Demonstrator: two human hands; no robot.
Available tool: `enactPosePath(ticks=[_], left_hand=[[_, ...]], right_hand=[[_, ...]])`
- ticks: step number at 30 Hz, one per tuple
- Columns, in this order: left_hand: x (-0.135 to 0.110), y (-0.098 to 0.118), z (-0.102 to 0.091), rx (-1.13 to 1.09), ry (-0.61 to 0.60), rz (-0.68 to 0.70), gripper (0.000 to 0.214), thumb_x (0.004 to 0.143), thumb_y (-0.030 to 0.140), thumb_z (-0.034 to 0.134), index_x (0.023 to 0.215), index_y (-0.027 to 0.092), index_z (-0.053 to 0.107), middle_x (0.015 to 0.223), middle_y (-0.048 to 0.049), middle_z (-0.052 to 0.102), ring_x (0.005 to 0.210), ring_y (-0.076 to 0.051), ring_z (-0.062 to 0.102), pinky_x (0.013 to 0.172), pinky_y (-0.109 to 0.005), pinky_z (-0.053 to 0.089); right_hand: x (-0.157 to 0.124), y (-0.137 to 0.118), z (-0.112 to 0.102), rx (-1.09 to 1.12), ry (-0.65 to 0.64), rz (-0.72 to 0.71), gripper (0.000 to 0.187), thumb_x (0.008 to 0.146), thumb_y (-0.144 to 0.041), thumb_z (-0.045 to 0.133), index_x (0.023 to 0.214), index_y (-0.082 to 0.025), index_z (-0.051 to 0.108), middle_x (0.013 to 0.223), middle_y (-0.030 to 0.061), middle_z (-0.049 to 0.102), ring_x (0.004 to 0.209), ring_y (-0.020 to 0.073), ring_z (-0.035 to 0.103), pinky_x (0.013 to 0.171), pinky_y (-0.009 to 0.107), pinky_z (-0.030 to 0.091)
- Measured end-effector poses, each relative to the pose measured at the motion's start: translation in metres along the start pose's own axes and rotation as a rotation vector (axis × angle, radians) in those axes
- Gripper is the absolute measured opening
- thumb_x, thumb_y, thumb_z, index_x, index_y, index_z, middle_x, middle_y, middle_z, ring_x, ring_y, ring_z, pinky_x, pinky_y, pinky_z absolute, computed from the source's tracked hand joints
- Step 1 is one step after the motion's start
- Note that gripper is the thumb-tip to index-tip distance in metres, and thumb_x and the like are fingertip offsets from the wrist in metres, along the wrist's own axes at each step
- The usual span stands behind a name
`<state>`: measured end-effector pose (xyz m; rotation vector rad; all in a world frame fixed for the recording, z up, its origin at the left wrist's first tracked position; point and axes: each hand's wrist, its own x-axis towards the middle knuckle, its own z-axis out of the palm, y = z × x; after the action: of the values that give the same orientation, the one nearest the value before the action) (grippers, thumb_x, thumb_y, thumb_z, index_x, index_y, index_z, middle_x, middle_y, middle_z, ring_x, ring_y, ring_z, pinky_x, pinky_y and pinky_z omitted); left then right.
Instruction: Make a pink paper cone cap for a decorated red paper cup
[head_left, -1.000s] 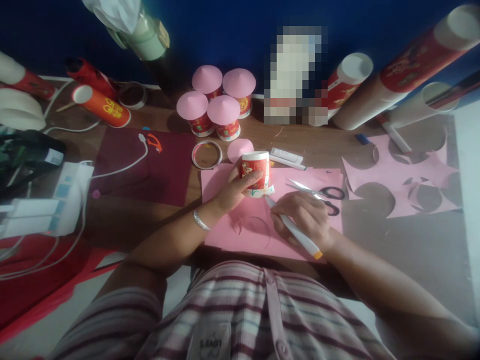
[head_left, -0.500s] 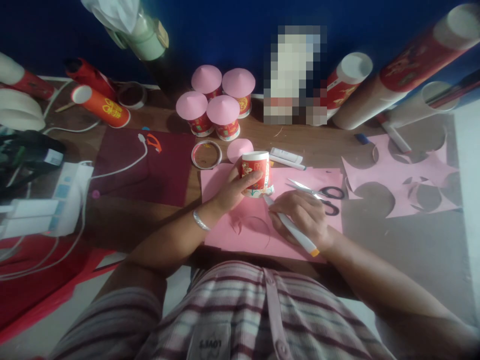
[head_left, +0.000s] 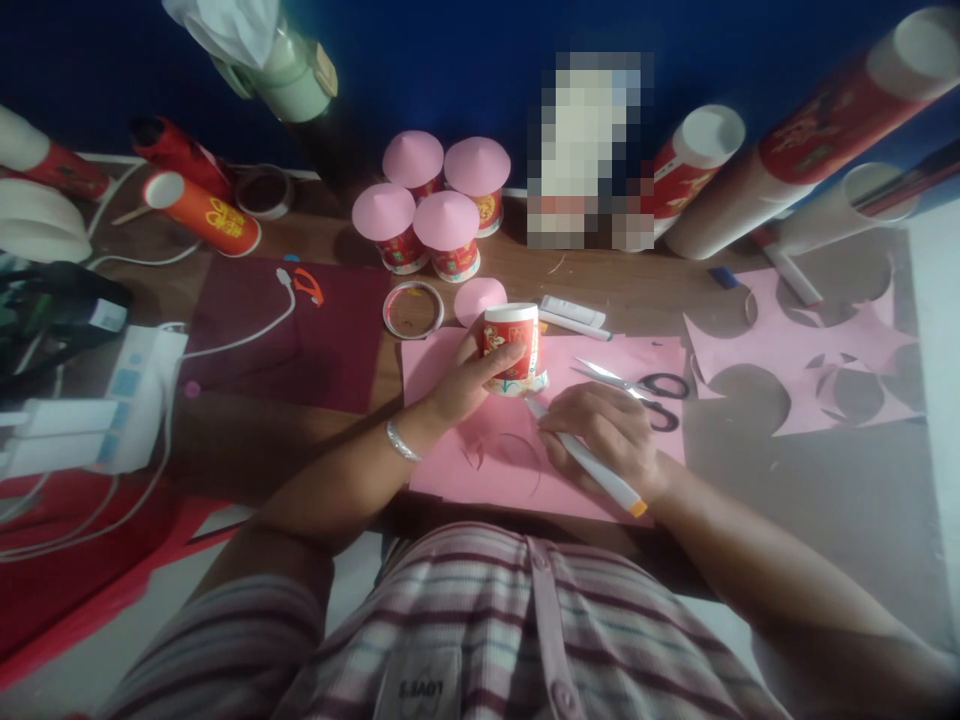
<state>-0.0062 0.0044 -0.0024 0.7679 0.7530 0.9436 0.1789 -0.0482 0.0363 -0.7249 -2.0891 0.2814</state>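
Though four cups (head_left: 456, 258) were capped near the tabletop's (head_left: 645, 290) back edge, an uncapped cup (head_left: 510, 334) was clasped by left hand (head_left: 466, 378), white tool (head_left: 606, 476) by right hand (head_left: 601, 428).

The cup (head_left: 511, 327) is red with gold figures, its rim white, its base white with green and blue markings. The pen-like tool (head_left: 604, 475) is white with an orange end. The paper sheets (head_left: 450, 475) and the cone tops (head_left: 447, 225) are pink. The scissors (head_left: 615, 377) have silver blades and black handles. The small tube (head_left: 206, 212) is orange with yellow characters; the shirt (head_left: 465, 600), striped in maroon, white and grey.
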Motion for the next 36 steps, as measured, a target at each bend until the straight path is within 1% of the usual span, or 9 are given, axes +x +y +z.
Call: enactPosePath(ticks=[4,9,15,23,29,32,36], left_hand=[[0.0002,-0.0010,-0.0004,0.007,0.004,0.028,0.047,0.079,0.047,0.080,0.114,0.021,0.061,0.098,-0.0040,0.069,0.092,-0.021,0.070,0.082,-0.036,0.056],[0.0002,-0.0018,-0.0009,0.000,0.002,0.029,0.046,0.080,0.045,0.079,0.115,0.021,0.061,0.100,-0.0050,0.069,0.093,-0.022,0.070,0.082,-0.037,0.057],[0.0009,-0.0035,-0.0019,0.002,0.011,0.027,0.049,0.080,0.046,0.079,0.116,0.020,0.060,0.099,-0.0049,0.069,0.090,-0.021,0.069,0.082,-0.037,0.057],[0.0005,-0.0013,-0.0004,-0.023,0.005,0.016,0.047,0.081,0.046,0.078,0.116,0.020,0.058,0.099,-0.0050,0.068,0.091,-0.022,0.070,0.080,-0.037,0.058],[0.0005,-0.0019,0.0000,-0.028,0.016,0.019,0.046,0.080,0.046,0.079,0.114,0.022,0.059,0.099,-0.0044,0.068,0.091,-0.021,0.070,0.080,-0.037,0.058],[0.0007,-0.0022,-0.0002,-0.009,0.012,0.023,0.044,0.081,0.047,0.078,0.113,0.022,0.060,0.099,-0.0045,0.069,0.092,-0.021,0.070,0.080,-0.037,0.058],[0.0006,-0.0015,0.0000,0.020,-0.006,0.035,0.044,0.082,0.049,0.075,0.115,0.022,0.061,0.101,-0.0050,0.070,0.089,-0.021,0.071,0.079,-0.037,0.058]], right_hand=[[0.0004,0.0002,-0.0017,0.021,0.019,-0.002,0.014,0.087,-0.011,0.065,0.096,-0.019,0.058,0.074,0.0030,0.069,0.063,0.0169,0.067,0.059,0.032,0.060],[0.0005,0.0017,-0.0011,-0.007,0.055,0.003,0.018,0.085,-0.008,0.065,0.097,-0.019,0.058,0.073,0.0012,0.069,0.061,0.0167,0.067,0.057,0.031,0.058],[0.0003,0.0020,-0.0007,-0.024,0.042,0.024,0.018,0.085,-0.008,0.065,0.096,-0.020,0.058,0.072,0.0000,0.069,0.062,0.0160,0.068,0.057,0.030,0.058],[-0.0011,0.0032,0.0004,-0.038,0.037,0.028,0.017,0.087,-0.009,0.064,0.098,-0.021,0.057,0.073,-0.0002,0.069,0.063,0.0158,0.068,0.059,0.030,0.059],[0.0013,0.0025,-0.0001,-0.057,0.053,0.037,0.019,0.085,-0.007,0.065,0.096,-0.021,0.057,0.072,-0.0008,0.068,0.062,0.0157,0.067,0.057,0.029,0.058],[0.0024,0.0020,-0.0008,-0.070,0.056,0.046,0.020,0.084,-0.006,0.065,0.095,-0.020,0.058,0.070,-0.0004,0.067,0.060,0.0160,0.066,0.055,0.029,0.056],[0.0036,0.0011,-0.0010,-0.079,0.061,0.065,0.018,0.084,-0.006,0.063,0.092,-0.022,0.057,0.068,-0.0021,0.066,0.058,0.0150,0.064,0.053,0.028,0.054]])
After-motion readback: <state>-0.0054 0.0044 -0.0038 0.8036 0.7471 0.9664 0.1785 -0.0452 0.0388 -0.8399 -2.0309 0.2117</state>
